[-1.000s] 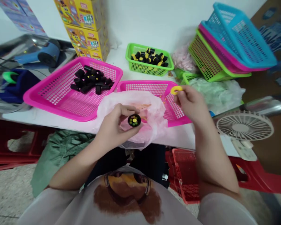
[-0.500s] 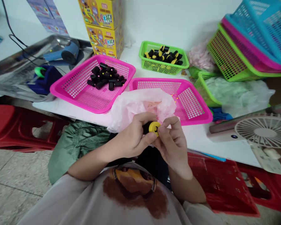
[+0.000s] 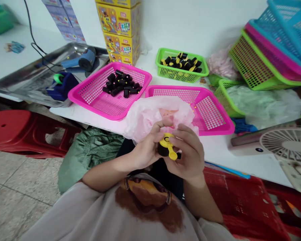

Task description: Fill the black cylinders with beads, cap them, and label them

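A small black cylinder with a yellow top [image 3: 166, 140] sits between my two hands, in front of my chest. Its yellow top carries a dark ring mark, and a round-ended yellow tab hangs from it. My left hand [image 3: 147, 147] grips the black body from the left. Around the right side curl the fingers of my right hand [image 3: 187, 150], also closed on it; a bit of black shows under that palm. Just beyond my hands, a pink-white plastic bag [image 3: 140, 115] lies gathered with its mouth open, partly over a pink basket [image 3: 210, 110].
Another pink basket [image 3: 87, 97] holds several black cylinders [image 3: 121, 83]. Behind, a green basket [image 3: 182, 76] contains black-and-yellow pieces. Yellow boxes [image 3: 120, 25] are stacked at the wall. A metal tray [image 3: 22, 75] with a tape dispenser [image 3: 62, 87] lies left; a fan [image 3: 291, 144] stands right.
The cylinder has turned, so its yellow top and hanging tab now show. My right fingers have moved from pinching at the top's edge to wrapping around its right side. The view has shifted left.
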The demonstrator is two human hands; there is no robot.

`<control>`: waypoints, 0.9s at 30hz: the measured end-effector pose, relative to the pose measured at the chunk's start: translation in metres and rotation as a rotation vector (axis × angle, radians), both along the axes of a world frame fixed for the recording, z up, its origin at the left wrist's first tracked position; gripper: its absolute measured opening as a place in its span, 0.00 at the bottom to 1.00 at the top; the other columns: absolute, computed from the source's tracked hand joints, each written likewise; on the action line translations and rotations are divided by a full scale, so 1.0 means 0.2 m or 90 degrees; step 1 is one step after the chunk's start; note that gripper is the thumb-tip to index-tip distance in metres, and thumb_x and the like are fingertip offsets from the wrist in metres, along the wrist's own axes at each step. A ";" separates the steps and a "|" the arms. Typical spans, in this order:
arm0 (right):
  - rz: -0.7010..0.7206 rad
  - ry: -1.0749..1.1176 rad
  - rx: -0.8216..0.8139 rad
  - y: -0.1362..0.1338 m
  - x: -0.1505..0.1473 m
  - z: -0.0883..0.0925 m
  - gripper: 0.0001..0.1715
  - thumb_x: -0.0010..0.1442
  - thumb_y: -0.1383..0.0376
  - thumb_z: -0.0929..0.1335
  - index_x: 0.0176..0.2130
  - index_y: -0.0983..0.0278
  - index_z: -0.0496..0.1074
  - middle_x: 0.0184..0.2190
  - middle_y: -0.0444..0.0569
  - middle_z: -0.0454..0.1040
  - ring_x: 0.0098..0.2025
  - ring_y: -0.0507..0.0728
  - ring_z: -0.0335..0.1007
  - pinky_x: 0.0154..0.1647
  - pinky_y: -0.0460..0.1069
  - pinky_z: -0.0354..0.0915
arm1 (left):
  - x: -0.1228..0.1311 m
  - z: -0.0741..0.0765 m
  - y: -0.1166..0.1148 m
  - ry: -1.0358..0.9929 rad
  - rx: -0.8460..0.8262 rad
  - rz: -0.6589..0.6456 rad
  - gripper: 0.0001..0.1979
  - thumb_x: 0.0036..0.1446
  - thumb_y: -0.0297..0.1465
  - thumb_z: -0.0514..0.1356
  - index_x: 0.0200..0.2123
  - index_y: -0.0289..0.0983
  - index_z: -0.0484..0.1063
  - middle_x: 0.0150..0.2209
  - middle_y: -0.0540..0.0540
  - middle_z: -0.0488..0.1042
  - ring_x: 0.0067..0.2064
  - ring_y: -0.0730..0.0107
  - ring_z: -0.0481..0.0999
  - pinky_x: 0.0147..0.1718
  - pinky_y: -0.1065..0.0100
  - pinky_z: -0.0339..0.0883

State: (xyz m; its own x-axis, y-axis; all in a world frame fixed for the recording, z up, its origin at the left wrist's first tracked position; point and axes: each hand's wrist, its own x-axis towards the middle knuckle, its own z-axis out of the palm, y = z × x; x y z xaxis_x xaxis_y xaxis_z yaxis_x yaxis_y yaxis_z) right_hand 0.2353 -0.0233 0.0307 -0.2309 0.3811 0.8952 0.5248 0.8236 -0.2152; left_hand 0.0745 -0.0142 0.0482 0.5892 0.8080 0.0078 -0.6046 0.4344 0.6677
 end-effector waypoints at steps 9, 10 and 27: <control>0.021 0.082 -0.029 -0.02 -0.04 -0.04 0.33 0.63 0.72 0.69 0.66 0.61 0.75 0.52 0.57 0.83 0.58 0.65 0.83 0.59 0.63 0.84 | 0.07 0.02 -0.01 -0.077 -0.118 0.012 0.21 0.57 0.38 0.70 0.49 0.39 0.67 0.35 0.54 0.73 0.28 0.77 0.71 0.21 0.77 0.59; 0.044 0.090 -0.057 -0.03 -0.02 -0.03 0.33 0.64 0.72 0.71 0.66 0.60 0.75 0.53 0.56 0.83 0.59 0.65 0.83 0.61 0.63 0.83 | 0.06 0.02 -0.02 -0.075 -0.111 0.018 0.21 0.58 0.38 0.70 0.49 0.39 0.67 0.35 0.54 0.73 0.29 0.77 0.72 0.22 0.77 0.62; 0.449 0.616 -0.990 -0.19 0.05 0.05 0.31 0.50 0.52 0.87 0.52 0.55 0.87 0.45 0.49 0.86 0.45 0.56 0.83 0.45 0.47 0.80 | -0.03 -0.02 0.02 0.396 0.943 0.161 0.23 0.60 0.22 0.57 0.59 0.41 0.67 0.52 0.42 0.82 0.55 0.55 0.80 0.57 0.53 0.67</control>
State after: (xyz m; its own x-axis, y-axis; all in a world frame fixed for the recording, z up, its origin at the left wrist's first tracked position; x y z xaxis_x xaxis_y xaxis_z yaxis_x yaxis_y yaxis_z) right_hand 0.2462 -0.0612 0.0414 -0.3879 0.9055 -0.1718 -0.4770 -0.3568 -0.8032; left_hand 0.0686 -0.0099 0.0434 0.6594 0.3812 0.6479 -0.0487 -0.8384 0.5428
